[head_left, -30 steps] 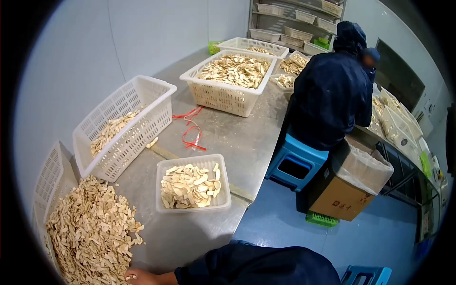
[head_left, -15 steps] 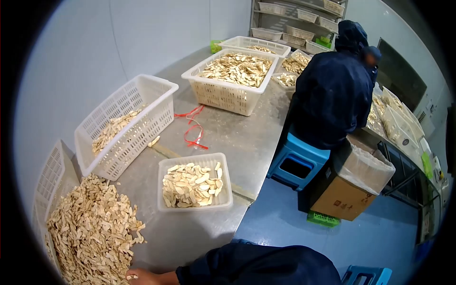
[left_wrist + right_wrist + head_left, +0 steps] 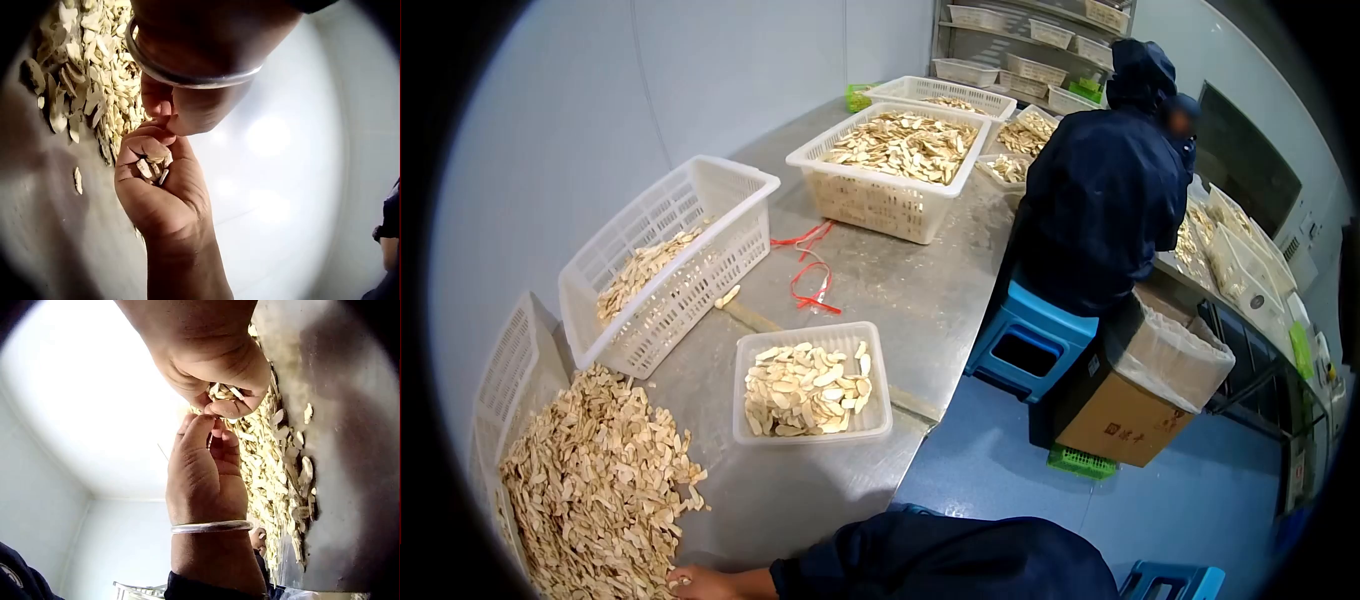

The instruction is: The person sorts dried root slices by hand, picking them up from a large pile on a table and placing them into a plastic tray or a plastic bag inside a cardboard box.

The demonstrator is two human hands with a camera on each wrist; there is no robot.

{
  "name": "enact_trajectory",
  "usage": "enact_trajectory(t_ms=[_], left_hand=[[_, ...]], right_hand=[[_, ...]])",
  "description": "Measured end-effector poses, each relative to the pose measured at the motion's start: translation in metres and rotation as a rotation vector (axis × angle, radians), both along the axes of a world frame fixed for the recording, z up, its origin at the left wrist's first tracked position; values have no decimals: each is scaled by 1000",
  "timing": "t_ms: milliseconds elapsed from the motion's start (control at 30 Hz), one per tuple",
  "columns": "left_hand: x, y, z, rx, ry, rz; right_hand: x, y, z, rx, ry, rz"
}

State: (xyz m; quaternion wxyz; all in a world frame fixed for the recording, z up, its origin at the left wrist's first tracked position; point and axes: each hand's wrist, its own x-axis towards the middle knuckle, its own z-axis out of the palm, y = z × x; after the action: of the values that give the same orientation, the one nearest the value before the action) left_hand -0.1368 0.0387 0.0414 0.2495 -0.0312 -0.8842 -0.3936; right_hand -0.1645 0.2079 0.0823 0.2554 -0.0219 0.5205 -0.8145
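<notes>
My right hand (image 3: 219,369) holds several pale dried slices (image 3: 153,169) in its cupped palm, with the fingers curled over them. In the head view that right hand (image 3: 708,583) is at the bottom edge, beside the large pile of dried slices (image 3: 595,480). My left hand (image 3: 203,469), with a silver bangle (image 3: 212,527) on its wrist, meets the right fingertips, its thumb and fingers bent together. I cannot tell whether it pinches a slice. The left hand lies outside the head view. A clear plastic tub (image 3: 742,405) holding larger slices (image 3: 805,390) stands on the metal table (image 3: 870,290).
A tipped white basket (image 3: 500,370) stands behind the pile, another slotted basket (image 3: 700,275) leans beyond it, and a full basket (image 3: 880,205) stands farther back. Red string (image 3: 810,290) lies between them. A person in dark blue (image 3: 1100,190) sits at the right near a lined carton (image 3: 1120,415).
The head view has shifted very slightly, so the table and baskets appear a little farther right. My right hand stays by the pile at the bottom edge.
</notes>
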Motion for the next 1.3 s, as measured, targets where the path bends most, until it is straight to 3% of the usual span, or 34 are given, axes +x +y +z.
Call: enact_trajectory(t_ms=[100,200,300,867,900,1000,1033,1067,1133,1167,1200,1233,1267,1300], left_hand=[[7,25,37,-48,116,-85],[8,11,15,42,10,-27],[10,13,21,28,-58,28],[21,43,52,-222,96,75],[22,43,50,-229,119,80],[19,41,47,-110,-3,46],[21,46,52,-40,-57,54],[8,10,5,-77,69,-11],[16,8,10,-86,-6,10],[20,22,21,-86,113,49],[23,24,34,-110,129,49],[27,27,47,-122,100,62],[30,19,47,-152,152,70],[36,8,48,-187,108,111]], right_hand=[[-47,-56,-105,-762,-352,41],[-9,-10,-22,-145,15,78],[4,0,3,-78,-57,21],[-14,-10,-23,-224,-78,153],[-8,-2,-11,-140,-48,136],[-38,-61,-113,-354,-7,81],[-28,-55,-100,-366,-49,47],[-21,-40,-78,-374,-96,39],[-31,-41,-99,-404,34,73],[-43,-46,-124,-844,-114,197],[-29,-34,-91,-445,-47,-23],[-32,-25,-83,-364,-154,45],[-32,-28,-95,-416,-73,-42],[-30,-24,-80,-330,-124,-35]])
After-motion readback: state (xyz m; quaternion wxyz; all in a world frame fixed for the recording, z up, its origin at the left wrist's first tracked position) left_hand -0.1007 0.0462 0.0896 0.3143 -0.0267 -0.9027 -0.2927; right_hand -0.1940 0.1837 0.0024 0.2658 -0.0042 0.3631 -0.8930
